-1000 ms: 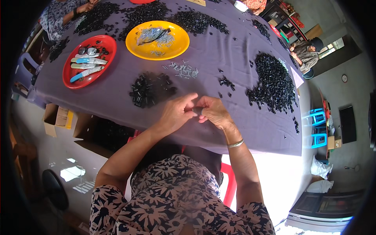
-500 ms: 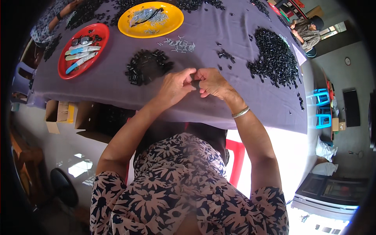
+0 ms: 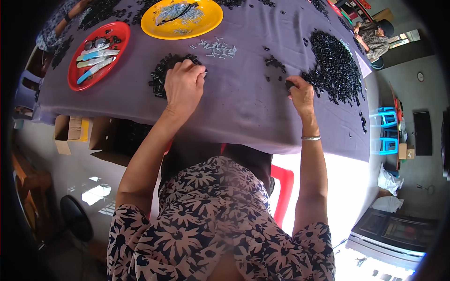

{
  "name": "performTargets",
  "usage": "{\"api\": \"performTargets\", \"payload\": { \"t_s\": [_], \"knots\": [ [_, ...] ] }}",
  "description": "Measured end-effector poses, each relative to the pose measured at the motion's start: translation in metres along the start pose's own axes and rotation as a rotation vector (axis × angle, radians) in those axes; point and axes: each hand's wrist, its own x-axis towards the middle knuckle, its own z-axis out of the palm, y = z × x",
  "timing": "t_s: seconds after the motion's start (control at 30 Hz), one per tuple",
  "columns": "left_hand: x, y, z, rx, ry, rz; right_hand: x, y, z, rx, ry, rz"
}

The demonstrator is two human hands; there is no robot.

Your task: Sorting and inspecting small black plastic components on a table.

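My left hand (image 3: 183,86) is closed in a pinch over the right side of a ring-shaped heap of small black pieces (image 3: 160,77). A pale speck shows at its fingertips, too small to name. Just beyond lies a loose scatter of small clear and silvery pins (image 3: 220,48). Well apart from it, my right hand (image 3: 303,97) has its fingers drawn together at the near left edge of a large pile of black pieces (image 3: 335,68). Something dark shows at its fingertips; whether it is held or worn cannot be made out. A few black pieces (image 3: 275,63) lie left of that pile.
A red tray (image 3: 101,77) holds blue- and pale-handled knives. A yellow plate (image 3: 213,28) carries more pins and a dark slender tool. Other people sit at the table's far left and far right. Open cardboard boxes (image 3: 101,140) stand below the table's left front edge.
My hands were together in front of me and have parted. The left moved left and away from me to the black heap; the right moved right to the large pile.
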Motion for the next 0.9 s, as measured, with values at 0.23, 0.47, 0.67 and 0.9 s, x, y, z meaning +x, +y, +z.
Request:
{"api": "performTargets", "payload": {
  "t_s": [0.23, 0.47, 0.67, 0.9],
  "knots": [
    [0.001, -0.008, 0.003, 0.03, 0.087, 0.002, 0.021, -0.02, 0.026, -0.11, -0.164, -0.059],
    [-0.015, 0.031, 0.012, -0.415, -0.015, 0.071, 0.028, -0.036, 0.048, -0.08, -0.256, -0.15],
    [-0.026, 0.036, 0.02, -0.599, -0.209, -0.025, 0.038, -0.068, 0.068, -0.033, -0.261, -0.231],
    [-0.022, 0.031, 0.024, -0.669, -0.251, -0.031, 0.064, -0.087, 0.101, -0.054, -0.351, -0.443]
  ]
}}
